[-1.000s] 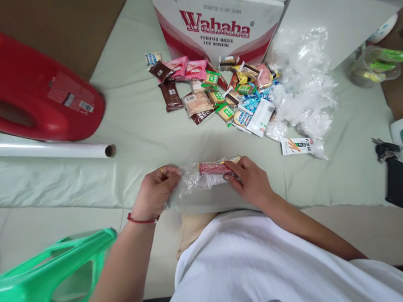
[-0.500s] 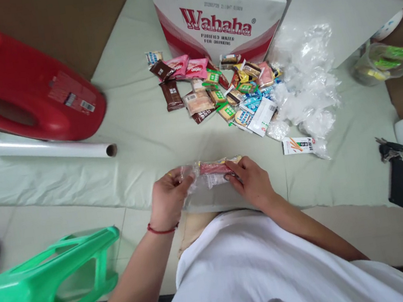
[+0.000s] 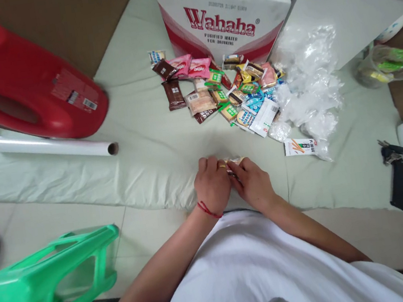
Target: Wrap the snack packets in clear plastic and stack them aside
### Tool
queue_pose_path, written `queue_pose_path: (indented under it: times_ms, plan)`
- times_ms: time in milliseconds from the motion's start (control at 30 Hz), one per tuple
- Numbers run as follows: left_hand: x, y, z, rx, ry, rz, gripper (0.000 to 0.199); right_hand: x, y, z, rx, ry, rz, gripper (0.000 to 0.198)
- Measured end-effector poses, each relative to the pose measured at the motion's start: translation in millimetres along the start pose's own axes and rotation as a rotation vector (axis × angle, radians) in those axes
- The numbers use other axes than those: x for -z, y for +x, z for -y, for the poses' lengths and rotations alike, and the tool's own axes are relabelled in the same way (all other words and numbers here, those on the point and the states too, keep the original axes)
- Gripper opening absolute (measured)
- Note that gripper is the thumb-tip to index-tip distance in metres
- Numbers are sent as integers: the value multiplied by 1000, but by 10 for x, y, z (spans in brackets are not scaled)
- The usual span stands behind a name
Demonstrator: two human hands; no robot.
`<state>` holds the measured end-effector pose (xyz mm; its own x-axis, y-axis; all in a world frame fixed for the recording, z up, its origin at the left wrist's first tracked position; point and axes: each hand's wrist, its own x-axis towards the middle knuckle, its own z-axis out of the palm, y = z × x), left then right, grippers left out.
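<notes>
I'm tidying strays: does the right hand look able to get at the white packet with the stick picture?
Probably yes: only tablecloth shows between the right hand and the white packet, though that hand holds a wrapped item and would likely have to let go.

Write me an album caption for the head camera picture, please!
Left hand and right hand together over a packet, with colorful snacks and a Wahaha box beyond.

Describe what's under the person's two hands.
Part of a wrapped snack shows between the left hand and right hand; the rest of it, and anything else beneath them, is covered.
</notes>
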<state>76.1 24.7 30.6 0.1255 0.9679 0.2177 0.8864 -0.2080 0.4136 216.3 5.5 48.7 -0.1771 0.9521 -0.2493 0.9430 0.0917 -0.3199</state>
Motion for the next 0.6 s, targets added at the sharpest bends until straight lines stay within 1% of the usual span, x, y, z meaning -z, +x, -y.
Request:
queue_pose_path:
  times_ms: [100, 133, 233, 333, 400, 433, 500, 600]
  plan:
    - [-93, -138, 13, -77, -15, -65, 23, -5, -8, 4, 13, 6, -6, 45]
    - [-127, -205, 18, -92, -39, -66, 26, -12, -20, -2, 19, 12, -10, 46]
    - [-252, -429, 25, -150, -95, -26, 48, -52, -79, -54, 81, 53, -35, 54]
    - [-362, -600, 35, -285, -134, 4, 70, -108, -157, -135, 191, 143, -81, 73]
    - [-395, -649, 44, -367, -180, 13, 76, -130, -208, -173, 261, 221, -92, 86]
    - [-398, -655, 48, -387, -198, 16, 78, -129, -233, -183, 289, 264, -83, 90]
    - [-388, -641, 60, -385, -198, 19, 79, -93, -286, -197, 298, 372, -16, 93]
    - [-353, -596, 95, -393, -138, 15, 77, 51, -361, -280, 204, 609, 170, 85]
